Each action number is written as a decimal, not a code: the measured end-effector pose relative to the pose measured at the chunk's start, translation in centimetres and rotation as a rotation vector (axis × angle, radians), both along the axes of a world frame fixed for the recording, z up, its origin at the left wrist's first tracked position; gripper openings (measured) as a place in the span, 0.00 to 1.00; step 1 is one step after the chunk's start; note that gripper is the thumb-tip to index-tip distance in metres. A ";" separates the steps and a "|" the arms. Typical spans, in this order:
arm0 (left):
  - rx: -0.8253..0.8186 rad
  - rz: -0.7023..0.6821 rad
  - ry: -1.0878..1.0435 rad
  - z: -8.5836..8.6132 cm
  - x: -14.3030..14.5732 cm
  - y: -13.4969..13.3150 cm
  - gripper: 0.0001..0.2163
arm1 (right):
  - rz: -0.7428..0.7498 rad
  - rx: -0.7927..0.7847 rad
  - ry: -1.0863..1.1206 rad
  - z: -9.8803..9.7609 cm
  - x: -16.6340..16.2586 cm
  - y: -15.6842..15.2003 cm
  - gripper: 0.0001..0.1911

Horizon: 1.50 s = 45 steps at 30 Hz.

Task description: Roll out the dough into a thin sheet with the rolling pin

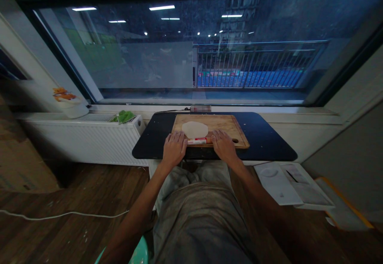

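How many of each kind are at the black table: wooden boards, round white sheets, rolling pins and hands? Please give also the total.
Wooden board: 1
Round white sheet: 1
Rolling pin: 1
Hands (left hand, right hand): 2
Total: 5

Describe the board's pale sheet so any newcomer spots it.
Below the window, a dark table bears a wooden board. On it, beyond the rod under left hand and right hand, lies the pale sheet. It is broad and rounded, unlike the slender, labelled rod.
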<state>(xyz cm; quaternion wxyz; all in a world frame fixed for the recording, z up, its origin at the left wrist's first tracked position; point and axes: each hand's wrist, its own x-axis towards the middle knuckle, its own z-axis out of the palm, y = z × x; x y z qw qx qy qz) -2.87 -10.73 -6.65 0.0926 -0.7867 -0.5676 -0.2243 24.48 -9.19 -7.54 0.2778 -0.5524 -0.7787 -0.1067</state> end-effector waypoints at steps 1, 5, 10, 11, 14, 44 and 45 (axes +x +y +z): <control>0.021 0.001 0.005 -0.1 0.0 0.2 0.27 | -0.005 -0.007 -0.017 0.1 0.0 0.2 0.31; 0.086 -0.005 0.013 -0.3 0.0 0.8 0.25 | -0.018 -0.016 -0.064 0.2 0.0 0.6 0.32; 0.084 -0.004 -0.001 -0.3 0.0 1.0 0.25 | -0.020 -0.020 -0.070 0.2 0.0 0.9 0.32; 0.078 -0.005 -0.006 -0.2 0.0 1.0 0.25 | -0.018 -0.025 -0.072 0.3 0.0 0.9 0.32; 0.064 -0.002 -0.013 -0.1 0.1 1.2 0.24 | -0.014 -0.037 -0.083 0.7 0.0 1.1 0.32; 0.043 0.062 0.026 1.5 0.5 5.2 0.21 | -0.069 -0.115 -0.263 2.9 -0.6 5.0 0.25; 0.043 0.068 0.032 1.5 0.5 5.2 0.21 | -0.073 -0.119 -0.262 3.0 -0.7 4.9 0.25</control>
